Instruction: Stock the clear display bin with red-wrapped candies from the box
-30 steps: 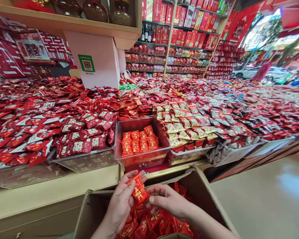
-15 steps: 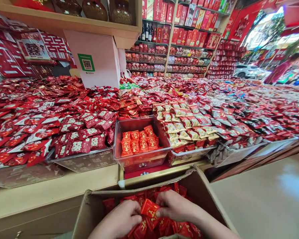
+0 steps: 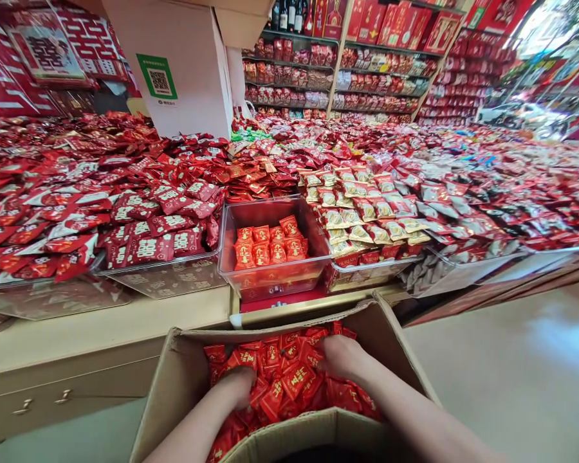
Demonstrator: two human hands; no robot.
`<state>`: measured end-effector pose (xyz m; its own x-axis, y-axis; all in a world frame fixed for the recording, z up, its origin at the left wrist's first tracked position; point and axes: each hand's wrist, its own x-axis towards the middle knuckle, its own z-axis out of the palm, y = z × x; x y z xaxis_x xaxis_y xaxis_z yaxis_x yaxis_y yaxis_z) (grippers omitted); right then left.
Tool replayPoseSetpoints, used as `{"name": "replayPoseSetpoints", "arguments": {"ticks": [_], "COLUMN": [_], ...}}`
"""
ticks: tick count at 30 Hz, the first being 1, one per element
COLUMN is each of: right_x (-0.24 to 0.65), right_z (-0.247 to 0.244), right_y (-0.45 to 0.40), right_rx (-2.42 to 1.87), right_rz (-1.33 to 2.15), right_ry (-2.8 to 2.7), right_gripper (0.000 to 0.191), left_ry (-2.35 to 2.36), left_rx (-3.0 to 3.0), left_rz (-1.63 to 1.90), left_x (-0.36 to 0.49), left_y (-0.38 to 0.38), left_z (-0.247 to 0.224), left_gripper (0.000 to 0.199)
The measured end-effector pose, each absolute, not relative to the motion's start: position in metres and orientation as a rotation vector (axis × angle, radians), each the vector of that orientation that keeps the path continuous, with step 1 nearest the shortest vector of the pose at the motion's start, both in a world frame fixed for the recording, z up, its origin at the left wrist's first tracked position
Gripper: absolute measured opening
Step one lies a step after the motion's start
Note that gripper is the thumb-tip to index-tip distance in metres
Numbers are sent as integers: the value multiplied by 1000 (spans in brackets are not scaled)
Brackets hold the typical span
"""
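An open cardboard box point(image 3: 174, 379) holds a heap of red packets point(image 3: 294, 379) with gold print. Inside it at the left, my left hand point(image 3: 240, 386) reaches down among the packets, its fingers hidden. My right hand point(image 3: 340, 355) dips into the heap on the right side, and its fingertips are hidden by packets too. Just beyond the box stands a clear plastic bin point(image 3: 275, 278) with several red packets point(image 3: 270, 247) set in rows on its floor.
Heaped bins of dark red packets point(image 3: 147, 247) flank the clear bin on the left, cream and gold packets point(image 3: 357, 209) on the right. Behind rises a white column with a QR sign point(image 3: 157, 77). Drawers point(image 3: 43, 399) lie at lower left.
Both hands have moved apart and sunk into the heap; the packet that was between them is no longer held up in view. The camera view has tipped downward.
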<state>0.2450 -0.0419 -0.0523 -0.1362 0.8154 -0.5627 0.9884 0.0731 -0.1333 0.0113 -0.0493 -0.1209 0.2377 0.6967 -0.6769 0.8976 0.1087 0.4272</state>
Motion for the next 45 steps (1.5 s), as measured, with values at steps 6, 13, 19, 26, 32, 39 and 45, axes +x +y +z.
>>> {"name": "replayPoseSetpoints", "arguments": {"ticks": [6, 13, 19, 26, 32, 39, 45], "right_x": [242, 224, 218, 208, 218, 224, 225], "right_z": [-50, -49, -41, -29, -10, 23, 70], "right_y": [-44, -44, -49, -56, -52, -49, -35], "right_rx": [1841, 1718, 1824, 1840, 1858, 1740, 1658], "right_rz": [-1028, -2400, -2482, -2566, -2250, -1959, -2275], "right_ry": [2154, 1969, 2084, 2264, 2591, 2512, 2321], "right_gripper": [25, 33, 32, 28, 22, 18, 19], "left_ry": [1468, 1158, 947, 809, 898, 962, 948], "left_rx": [1661, 1411, 1058, 1075, 1018, 930, 779], "left_rz": [-203, 93, 178, 524, 553, 725, 1027], "left_x": [18, 35, 43, 51, 47, 49, 35], "left_y": [-38, -44, -50, -47, -46, -47, -41], "left_z": [-76, -35, -22, -12, -13, 2, 11], "left_gripper": [7, 19, 35, 32, 24, 33, 38]}}
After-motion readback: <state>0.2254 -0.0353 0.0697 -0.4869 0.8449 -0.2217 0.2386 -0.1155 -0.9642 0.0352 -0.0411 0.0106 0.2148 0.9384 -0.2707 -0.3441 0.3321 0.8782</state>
